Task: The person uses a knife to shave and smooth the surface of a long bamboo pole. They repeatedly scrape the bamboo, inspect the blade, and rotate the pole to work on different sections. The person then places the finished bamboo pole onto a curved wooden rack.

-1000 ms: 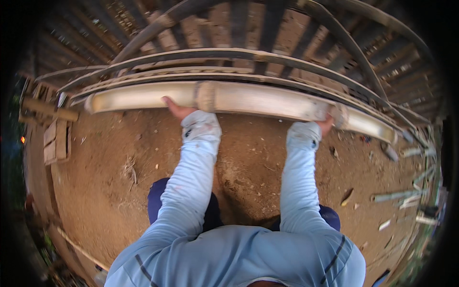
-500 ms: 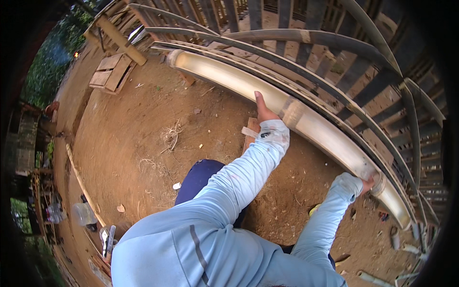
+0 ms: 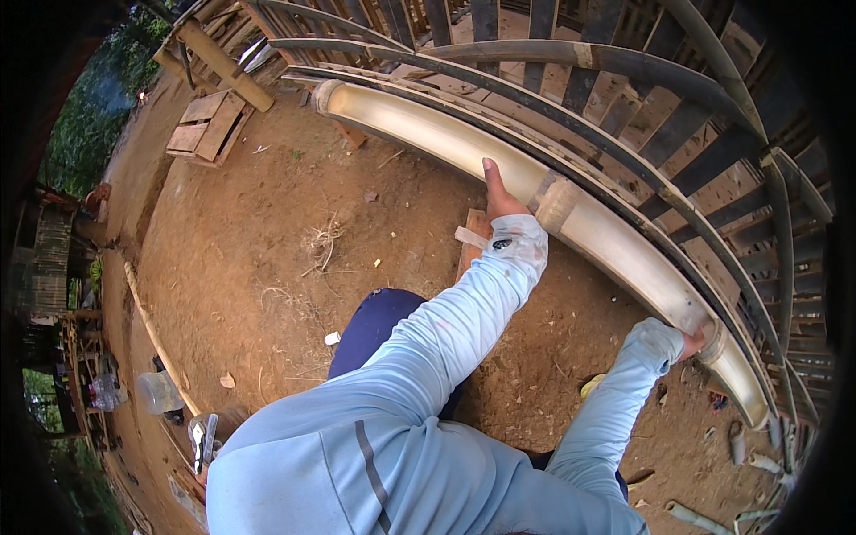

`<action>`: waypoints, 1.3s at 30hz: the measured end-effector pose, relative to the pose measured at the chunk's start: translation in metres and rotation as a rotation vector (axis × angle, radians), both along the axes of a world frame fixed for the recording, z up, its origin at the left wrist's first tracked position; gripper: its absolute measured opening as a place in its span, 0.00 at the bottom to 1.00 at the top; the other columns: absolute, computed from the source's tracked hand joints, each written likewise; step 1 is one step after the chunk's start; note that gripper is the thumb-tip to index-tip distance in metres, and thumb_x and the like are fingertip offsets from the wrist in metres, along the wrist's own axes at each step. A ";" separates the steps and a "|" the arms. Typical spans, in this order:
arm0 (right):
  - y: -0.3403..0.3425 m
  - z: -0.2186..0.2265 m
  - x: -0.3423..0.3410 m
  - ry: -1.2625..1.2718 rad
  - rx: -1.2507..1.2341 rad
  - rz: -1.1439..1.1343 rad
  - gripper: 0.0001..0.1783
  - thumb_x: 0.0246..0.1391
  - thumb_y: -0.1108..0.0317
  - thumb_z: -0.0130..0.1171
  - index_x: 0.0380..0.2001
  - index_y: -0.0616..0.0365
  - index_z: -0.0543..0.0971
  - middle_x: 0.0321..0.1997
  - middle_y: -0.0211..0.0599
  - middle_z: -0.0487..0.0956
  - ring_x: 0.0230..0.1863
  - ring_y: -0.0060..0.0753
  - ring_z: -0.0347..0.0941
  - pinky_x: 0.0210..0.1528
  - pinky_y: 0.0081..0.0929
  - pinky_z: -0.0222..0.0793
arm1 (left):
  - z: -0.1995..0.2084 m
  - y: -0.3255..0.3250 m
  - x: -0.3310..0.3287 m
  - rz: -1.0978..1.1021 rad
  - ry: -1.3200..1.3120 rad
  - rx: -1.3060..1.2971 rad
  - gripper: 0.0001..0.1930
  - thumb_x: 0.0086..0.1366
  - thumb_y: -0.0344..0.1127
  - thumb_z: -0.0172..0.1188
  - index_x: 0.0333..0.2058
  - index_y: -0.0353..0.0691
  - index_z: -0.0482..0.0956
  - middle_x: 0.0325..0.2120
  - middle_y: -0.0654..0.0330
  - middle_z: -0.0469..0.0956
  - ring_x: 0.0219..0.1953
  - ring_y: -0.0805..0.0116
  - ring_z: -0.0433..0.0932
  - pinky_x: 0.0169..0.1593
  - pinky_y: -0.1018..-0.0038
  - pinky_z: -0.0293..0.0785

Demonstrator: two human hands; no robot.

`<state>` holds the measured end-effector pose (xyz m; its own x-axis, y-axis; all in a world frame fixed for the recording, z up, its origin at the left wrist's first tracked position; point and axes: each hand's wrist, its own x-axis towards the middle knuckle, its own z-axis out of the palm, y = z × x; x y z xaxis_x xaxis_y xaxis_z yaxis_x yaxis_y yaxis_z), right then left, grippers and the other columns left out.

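A long split bamboo pole (image 3: pixel 615 248), its pale hollow side facing up, runs from the upper left to the lower right in front of me. My left hand (image 3: pixel 503 196) grips its near edge just left of the middle node, thumb raised over the rim and fingers hidden beneath. Farther down to the right, my right hand (image 3: pixel 691 344) is closed on the same edge beside another node, most of its fingers out of sight. A small wooden block (image 3: pixel 473 239) is on the ground below my left hand.
Dark bamboo slats and curved rails (image 3: pixel 580 58) stand right behind the pole. A wooden crate (image 3: pixel 209 127) sits on the dirt at upper left. To my left are a clear plastic jug (image 3: pixel 159 392) and a thin pole (image 3: pixel 152 325). Bamboo offcuts (image 3: pixel 700 517) lie at lower right.
My left hand and the pole's middle node appear slightly farther right in the picture, as the view has shifted a little. Both hands keep hold of the bamboo.
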<state>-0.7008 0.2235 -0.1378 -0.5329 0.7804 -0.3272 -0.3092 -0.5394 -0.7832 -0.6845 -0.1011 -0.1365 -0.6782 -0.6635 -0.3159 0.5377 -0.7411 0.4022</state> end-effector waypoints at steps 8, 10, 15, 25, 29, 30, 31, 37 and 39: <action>0.004 -0.001 -0.001 -0.022 -0.026 0.002 0.25 0.51 0.59 0.53 0.45 0.70 0.77 0.46 0.49 0.81 0.44 0.47 0.80 0.47 0.42 0.76 | 0.006 0.002 -0.002 0.036 -0.133 -0.032 0.47 0.64 0.71 0.50 0.59 0.26 0.69 0.51 0.46 0.75 0.50 0.59 0.75 0.58 0.70 0.68; -0.003 0.003 0.000 -0.044 -0.046 -0.013 0.25 0.51 0.59 0.54 0.45 0.69 0.77 0.45 0.48 0.81 0.43 0.47 0.80 0.47 0.42 0.76 | -0.013 -0.004 -0.008 0.063 -0.170 -0.071 0.48 0.63 0.72 0.50 0.59 0.26 0.69 0.51 0.45 0.75 0.51 0.58 0.74 0.58 0.69 0.67; 0.000 0.001 0.000 -0.018 -0.031 -0.012 0.25 0.50 0.58 0.55 0.45 0.69 0.77 0.45 0.48 0.81 0.43 0.46 0.80 0.46 0.41 0.76 | -0.019 -0.003 -0.011 0.057 -0.180 -0.023 0.44 0.63 0.67 0.56 0.61 0.31 0.66 0.54 0.49 0.72 0.51 0.57 0.75 0.56 0.65 0.71; 0.004 -0.002 0.001 -0.026 -0.008 -0.002 0.24 0.51 0.60 0.54 0.46 0.69 0.77 0.46 0.47 0.81 0.43 0.45 0.80 0.44 0.40 0.77 | -0.022 -0.004 -0.012 0.075 -0.141 -0.045 0.41 0.63 0.63 0.59 0.61 0.33 0.65 0.53 0.52 0.72 0.51 0.58 0.76 0.55 0.64 0.74; 0.000 -0.001 0.000 0.002 0.013 -0.008 0.24 0.52 0.60 0.53 0.46 0.69 0.76 0.46 0.48 0.81 0.43 0.45 0.80 0.45 0.41 0.77 | -0.014 -0.003 -0.009 0.059 -0.093 0.009 0.42 0.63 0.64 0.58 0.62 0.33 0.65 0.54 0.52 0.72 0.51 0.58 0.76 0.55 0.64 0.73; 0.000 -0.001 0.000 0.025 0.019 -0.004 0.24 0.52 0.59 0.52 0.46 0.69 0.76 0.46 0.48 0.81 0.43 0.46 0.80 0.45 0.41 0.77 | -0.013 -0.003 -0.009 0.050 -0.092 0.022 0.42 0.63 0.64 0.59 0.62 0.33 0.65 0.54 0.52 0.73 0.51 0.57 0.76 0.55 0.64 0.74; 0.000 -0.001 0.000 0.048 0.024 0.000 0.24 0.53 0.59 0.52 0.46 0.69 0.76 0.46 0.48 0.81 0.43 0.46 0.80 0.45 0.41 0.77 | -0.013 -0.003 -0.009 0.050 -0.116 0.012 0.43 0.62 0.66 0.58 0.61 0.32 0.66 0.53 0.51 0.73 0.51 0.57 0.76 0.56 0.65 0.72; -0.006 0.004 0.004 0.056 -0.038 0.058 0.24 0.53 0.59 0.51 0.46 0.69 0.75 0.44 0.48 0.81 0.42 0.46 0.80 0.45 0.41 0.77 | -0.019 -0.005 -0.012 0.072 -0.231 -0.085 0.49 0.62 0.72 0.52 0.57 0.24 0.70 0.53 0.43 0.74 0.51 0.58 0.74 0.58 0.68 0.67; -0.009 0.004 0.003 0.001 0.036 -0.004 0.24 0.53 0.59 0.52 0.45 0.69 0.75 0.44 0.48 0.81 0.41 0.45 0.80 0.44 0.41 0.77 | -0.025 -0.007 -0.014 0.074 -0.213 -0.109 0.48 0.62 0.72 0.51 0.57 0.24 0.70 0.52 0.43 0.74 0.51 0.58 0.74 0.58 0.68 0.67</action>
